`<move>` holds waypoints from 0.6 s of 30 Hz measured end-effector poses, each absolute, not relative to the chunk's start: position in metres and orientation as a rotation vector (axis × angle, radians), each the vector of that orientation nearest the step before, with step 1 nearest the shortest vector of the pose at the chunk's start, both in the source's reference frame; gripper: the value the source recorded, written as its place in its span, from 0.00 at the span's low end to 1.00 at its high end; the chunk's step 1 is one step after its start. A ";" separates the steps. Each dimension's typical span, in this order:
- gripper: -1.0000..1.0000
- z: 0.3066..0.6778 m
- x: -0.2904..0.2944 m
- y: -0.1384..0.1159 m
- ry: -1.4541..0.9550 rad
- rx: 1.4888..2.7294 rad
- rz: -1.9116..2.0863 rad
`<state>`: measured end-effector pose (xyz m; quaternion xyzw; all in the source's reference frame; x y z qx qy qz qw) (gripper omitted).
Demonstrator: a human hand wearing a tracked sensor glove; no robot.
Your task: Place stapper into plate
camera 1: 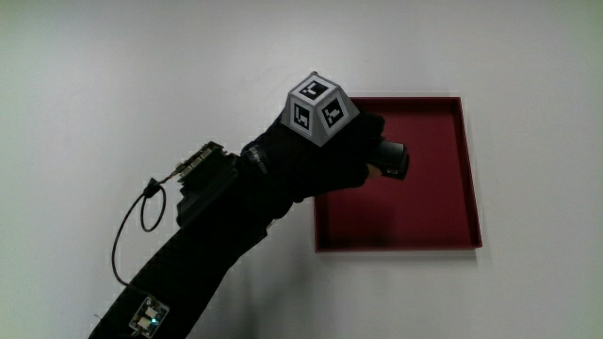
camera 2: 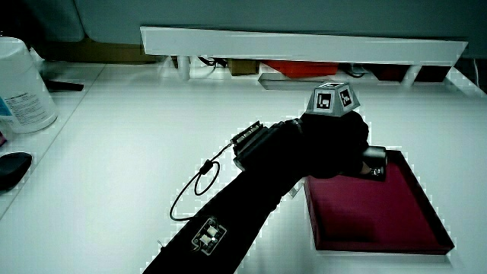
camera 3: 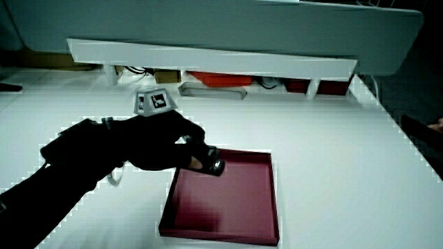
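A dark red square tray with a raised rim [camera 1: 471, 179] [camera 2: 422, 217] [camera 3: 273, 200] lies on the white table. The gloved hand [camera 1: 325, 155] [camera 2: 335, 144] [camera 3: 163, 142] reaches over the tray's edge, with the patterned cube on its back. Its fingers are curled around a small black and grey stapler [camera 1: 393, 158] [camera 2: 374, 161] [camera 3: 212, 163]. The stapler is held just above the tray's floor, near the tray's edge on the hand's side. Most of the stapler is hidden by the fingers.
A white canister [camera 2: 23, 87] and a dark object [camera 2: 11, 169] sit at the table's edge in a side view. A low white partition [camera 2: 304, 46] [camera 3: 208, 59] stands along the table, with red items under it. A cable loop [camera 1: 137, 226] hangs from the forearm.
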<state>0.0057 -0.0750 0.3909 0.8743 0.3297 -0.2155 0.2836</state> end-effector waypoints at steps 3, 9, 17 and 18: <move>0.50 0.400 0.012 -0.072 0.874 2.309 -0.563; 0.50 0.431 0.024 -0.066 0.881 2.275 -0.522; 0.50 0.455 0.035 -0.059 0.870 2.222 -0.459; 0.50 0.456 0.037 -0.058 0.868 2.222 -0.437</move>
